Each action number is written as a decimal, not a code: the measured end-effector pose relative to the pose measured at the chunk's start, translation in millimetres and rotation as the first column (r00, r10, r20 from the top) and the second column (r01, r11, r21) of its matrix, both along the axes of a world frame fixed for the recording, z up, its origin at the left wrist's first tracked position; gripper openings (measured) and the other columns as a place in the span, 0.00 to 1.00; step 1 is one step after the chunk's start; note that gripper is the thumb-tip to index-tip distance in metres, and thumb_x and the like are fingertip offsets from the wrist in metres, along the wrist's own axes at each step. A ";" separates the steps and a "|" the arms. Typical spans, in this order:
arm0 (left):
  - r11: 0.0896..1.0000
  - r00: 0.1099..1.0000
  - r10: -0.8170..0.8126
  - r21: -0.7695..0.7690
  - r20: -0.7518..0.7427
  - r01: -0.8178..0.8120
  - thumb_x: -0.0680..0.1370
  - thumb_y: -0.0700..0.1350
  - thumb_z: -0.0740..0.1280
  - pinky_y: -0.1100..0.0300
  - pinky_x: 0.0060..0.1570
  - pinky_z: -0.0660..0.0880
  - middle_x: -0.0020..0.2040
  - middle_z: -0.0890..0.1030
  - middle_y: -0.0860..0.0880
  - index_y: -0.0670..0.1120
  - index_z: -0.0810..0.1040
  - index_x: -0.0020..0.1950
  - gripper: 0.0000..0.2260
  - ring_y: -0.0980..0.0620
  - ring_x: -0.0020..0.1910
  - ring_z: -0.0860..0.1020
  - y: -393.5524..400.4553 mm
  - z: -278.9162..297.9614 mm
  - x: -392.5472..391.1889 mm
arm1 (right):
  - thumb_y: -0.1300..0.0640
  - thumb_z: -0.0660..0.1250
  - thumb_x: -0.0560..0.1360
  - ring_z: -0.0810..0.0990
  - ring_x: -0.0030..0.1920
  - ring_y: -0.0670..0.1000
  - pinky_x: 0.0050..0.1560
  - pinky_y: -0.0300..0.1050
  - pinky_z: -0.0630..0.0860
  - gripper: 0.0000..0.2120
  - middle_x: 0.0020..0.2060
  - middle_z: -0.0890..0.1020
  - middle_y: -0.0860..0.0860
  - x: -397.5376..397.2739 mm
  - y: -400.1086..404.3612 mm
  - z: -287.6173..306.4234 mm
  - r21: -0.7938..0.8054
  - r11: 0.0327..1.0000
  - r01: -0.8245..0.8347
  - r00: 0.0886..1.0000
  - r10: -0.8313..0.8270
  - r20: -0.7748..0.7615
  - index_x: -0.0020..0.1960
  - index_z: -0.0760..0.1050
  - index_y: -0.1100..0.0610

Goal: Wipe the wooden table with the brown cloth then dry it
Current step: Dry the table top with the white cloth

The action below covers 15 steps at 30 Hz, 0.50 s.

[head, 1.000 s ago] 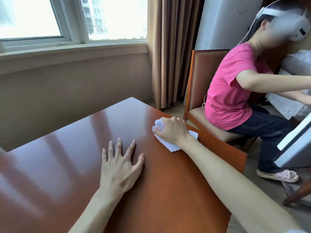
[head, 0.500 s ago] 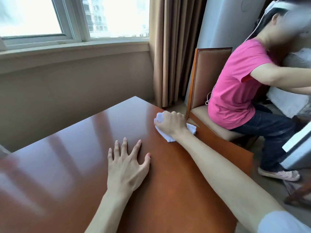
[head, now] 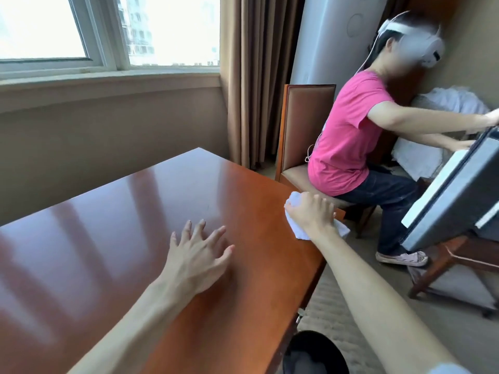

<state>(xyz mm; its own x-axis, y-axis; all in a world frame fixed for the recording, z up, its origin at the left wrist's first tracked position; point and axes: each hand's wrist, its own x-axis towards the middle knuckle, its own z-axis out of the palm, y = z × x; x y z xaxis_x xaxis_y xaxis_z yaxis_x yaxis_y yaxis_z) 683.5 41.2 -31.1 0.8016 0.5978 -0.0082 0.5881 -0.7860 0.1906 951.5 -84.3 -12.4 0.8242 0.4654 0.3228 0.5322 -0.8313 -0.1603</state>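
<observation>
The glossy wooden table fills the left and middle of the head view. My right hand grips a crumpled white cloth and presses it on the table's right edge, part of the cloth hanging past the corner. My left hand rests on the tabletop with fingers spread, to the left of the cloth. No brown cloth is in view.
A person in a pink shirt sits on a wooden chair just beyond the table's right edge. A tilted grey panel and a wooden stand are at the right. A dark round object sits below the table's near edge. Curtain and window lie behind.
My right hand has slid the white cloth along the table's right edge toward its corner. My left hand has stayed on the tabletop, its fingers now slightly lifted. The view has swung right.
</observation>
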 end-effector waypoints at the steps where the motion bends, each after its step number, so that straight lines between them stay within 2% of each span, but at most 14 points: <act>1: 1.000 1.000 0.005 0.026 -0.027 -0.005 0.79 0.71 0.46 0.40 0.78 0.48 0.82 0.53 0.48 0.65 0.54 0.80 0.30 0.42 0.81 0.47 -3.6 -1.8 -4.3 | 0.36 0.64 0.73 0.84 0.46 0.63 0.46 0.51 0.76 0.23 0.44 0.85 0.58 -14.4 2.6 -10.3 0.009 0.999 -0.042 0.999 0.041 0.033 0.48 0.81 0.56; 2: 0.999 0.999 0.018 0.033 -0.039 -0.017 0.78 0.72 0.46 0.39 0.78 0.47 0.83 0.52 0.48 0.65 0.52 0.80 0.31 0.42 0.81 0.46 -6.4 -3.9 -7.5 | 0.34 0.63 0.71 0.85 0.40 0.62 0.40 0.50 0.76 0.22 0.37 0.84 0.55 -34.0 0.6 -23.0 -0.016 0.992 -0.127 0.990 0.127 0.066 0.45 0.79 0.52; 4: 0.999 0.998 0.044 0.005 -0.039 -0.043 0.78 0.72 0.45 0.39 0.77 0.48 0.83 0.52 0.48 0.66 0.52 0.80 0.31 0.42 0.81 0.47 -8.5 -5.8 -9.8 | 0.30 0.62 0.68 0.81 0.28 0.55 0.29 0.45 0.66 0.19 0.24 0.75 0.48 -66.9 -16.3 -45.5 -0.049 0.949 -0.310 0.941 0.314 0.126 0.42 0.73 0.46; 5: 0.999 0.998 0.047 0.003 -0.041 -0.047 0.77 0.73 0.45 0.40 0.77 0.49 0.83 0.52 0.49 0.66 0.51 0.80 0.31 0.42 0.81 0.48 -8.0 -6.4 -10.5 | 0.29 0.61 0.68 0.79 0.26 0.53 0.28 0.43 0.62 0.18 0.22 0.72 0.46 -68.7 -25.8 -46.8 -0.062 0.934 -0.353 0.924 0.358 0.133 0.43 0.72 0.44; 7: 0.999 0.998 0.039 0.022 -0.045 -0.038 0.77 0.73 0.44 0.41 0.78 0.49 0.83 0.51 0.49 0.66 0.50 0.80 0.32 0.43 0.81 0.48 -7.4 -10.7 -12.6 | 0.29 0.60 0.70 0.82 0.32 0.56 0.32 0.45 0.65 0.19 0.27 0.78 0.47 -43.4 -35.0 -38.5 -0.068 0.944 -0.323 0.931 0.330 0.159 0.47 0.75 0.43; 9: 0.999 0.999 0.028 0.029 -0.042 -0.027 0.77 0.73 0.43 0.43 0.78 0.49 0.83 0.51 0.50 0.67 0.49 0.80 0.32 0.43 0.82 0.48 -8.2 -13.4 -16.0 | 0.32 0.60 0.72 0.84 0.44 0.62 0.41 0.49 0.71 0.23 0.41 0.85 0.54 -8.6 -32.4 -17.9 -0.056 0.989 -0.140 0.988 0.143 0.064 0.49 0.79 0.49; 11: 0.999 0.999 0.031 0.035 -0.036 -0.029 0.77 0.73 0.44 0.43 0.78 0.51 0.83 0.52 0.50 0.67 0.50 0.80 0.32 0.44 0.81 0.50 -6.3 -11.6 -15.9 | 0.36 0.62 0.75 0.83 0.50 0.63 0.45 0.49 0.71 0.23 0.48 0.85 0.57 8.9 -20.6 -3.1 -0.023 1.000 -0.007 1.000 0.007 0.000 0.51 0.80 0.55; 13: 0.995 0.999 0.039 0.090 -0.006 -0.038 0.77 0.72 0.45 0.44 0.77 0.54 0.82 0.54 0.50 0.67 0.51 0.80 0.31 0.45 0.80 0.53 -3.6 -8.2 -10.9 | 0.37 0.62 0.76 0.83 0.51 0.63 0.46 0.50 0.73 0.23 0.49 0.85 0.57 -5.5 1.0 -3.1 -0.013 0.998 -0.066 0.998 0.066 -0.003 0.52 0.80 0.56; 15: 0.990 0.997 0.056 0.125 0.047 -0.061 0.78 0.71 0.47 0.44 0.77 0.54 0.83 0.52 0.49 0.67 0.50 0.80 0.30 0.46 0.80 0.54 0.3 -5.2 -0.8 | 0.34 0.59 0.74 0.84 0.48 0.62 0.47 0.51 0.75 0.23 0.45 0.85 0.56 -35.3 19.8 -16.3 -0.058 0.960 -0.274 0.961 0.276 0.022 0.52 0.79 0.52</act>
<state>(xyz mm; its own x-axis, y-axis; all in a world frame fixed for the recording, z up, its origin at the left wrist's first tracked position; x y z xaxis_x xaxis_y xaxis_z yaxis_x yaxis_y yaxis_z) 682.7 41.6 -36.3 0.7633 0.6376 0.1043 0.6269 -0.7700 0.1188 916.2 -64.5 -28.7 0.6525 0.6899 0.3133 0.7452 -0.6593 -0.1002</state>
